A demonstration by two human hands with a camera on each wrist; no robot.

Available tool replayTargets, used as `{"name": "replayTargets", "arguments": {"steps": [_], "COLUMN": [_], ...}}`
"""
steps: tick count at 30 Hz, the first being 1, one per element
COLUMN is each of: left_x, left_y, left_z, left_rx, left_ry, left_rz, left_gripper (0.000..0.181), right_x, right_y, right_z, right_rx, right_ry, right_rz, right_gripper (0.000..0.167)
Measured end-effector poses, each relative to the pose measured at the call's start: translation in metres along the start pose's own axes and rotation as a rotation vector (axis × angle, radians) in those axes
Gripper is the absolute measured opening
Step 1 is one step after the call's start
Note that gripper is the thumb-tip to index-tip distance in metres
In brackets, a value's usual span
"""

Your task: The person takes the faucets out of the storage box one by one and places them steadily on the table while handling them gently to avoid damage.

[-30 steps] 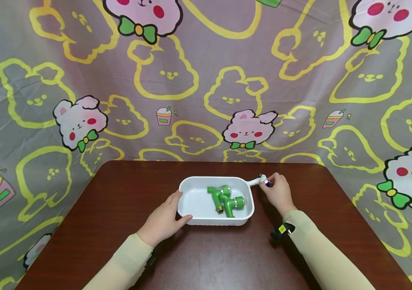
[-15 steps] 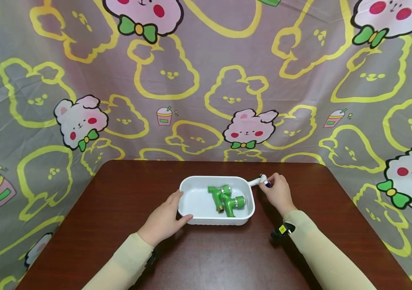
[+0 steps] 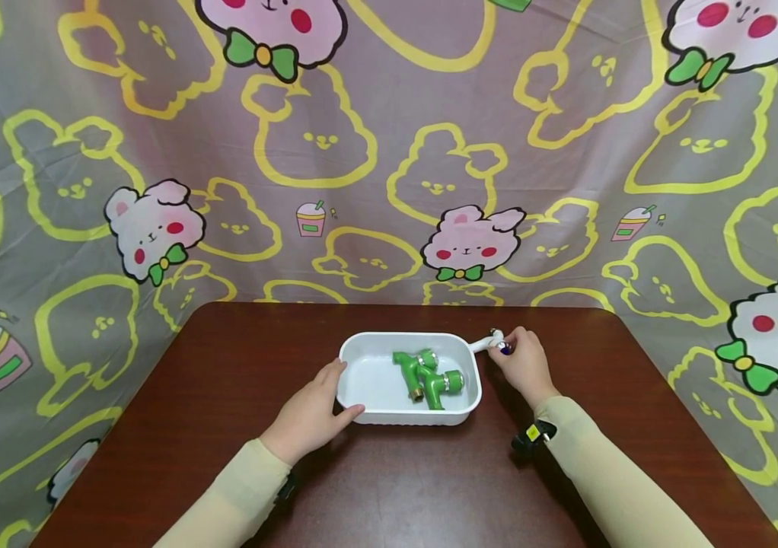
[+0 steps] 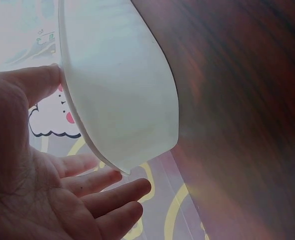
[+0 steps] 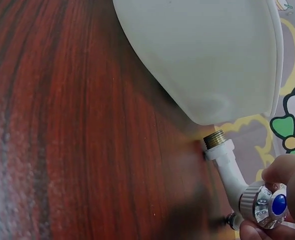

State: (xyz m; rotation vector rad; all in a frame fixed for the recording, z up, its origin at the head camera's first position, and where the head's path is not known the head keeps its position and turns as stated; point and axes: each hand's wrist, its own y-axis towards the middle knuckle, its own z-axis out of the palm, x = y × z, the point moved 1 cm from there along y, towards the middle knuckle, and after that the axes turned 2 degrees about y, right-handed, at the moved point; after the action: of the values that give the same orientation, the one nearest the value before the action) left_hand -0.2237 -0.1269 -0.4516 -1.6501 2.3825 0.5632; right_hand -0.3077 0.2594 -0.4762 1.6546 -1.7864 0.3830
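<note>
My left hand [image 3: 305,421] rests at the left end of a white plastic basin [image 3: 368,399], thumb touching the rim. In the left wrist view its fingers [image 4: 118,196] extend loosely beside the basin wall. Two green taps [image 3: 408,377] lie crossed against each other on the right side inside the basin. To the right of the basin, my right hand [image 3: 524,365] pinches the knob of a white tap [image 5: 229,177] between thumb and fingers. That knob has a blue cap, and the brass thread at the tap's end points toward the basin.
The basin and both hands are over a dark brown wooden table [image 3: 238,358]. A grey cloth with yellow bear outlines and cartoon faces hangs [image 3: 361,106] behind it and at both sides. A black wrist device [image 3: 533,438] sits at the right cuff.
</note>
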Motion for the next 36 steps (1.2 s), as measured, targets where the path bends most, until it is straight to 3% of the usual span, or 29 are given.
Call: {"name": "replayTargets", "arguments": {"steps": [36], "left_x": [0.0005], "left_y": [-0.0001], "left_z": [0.0009], "left_rx": [0.006], "left_ry": [-0.001], "left_rz": [-0.005], "left_gripper": [0.082], "right_x": [-0.0076], "right_y": [-0.006], "right_z": [-0.0014], "right_rx": [0.11], "right_ry": [-0.092], "right_rz": [0.052], "right_gripper": [0.033]}}
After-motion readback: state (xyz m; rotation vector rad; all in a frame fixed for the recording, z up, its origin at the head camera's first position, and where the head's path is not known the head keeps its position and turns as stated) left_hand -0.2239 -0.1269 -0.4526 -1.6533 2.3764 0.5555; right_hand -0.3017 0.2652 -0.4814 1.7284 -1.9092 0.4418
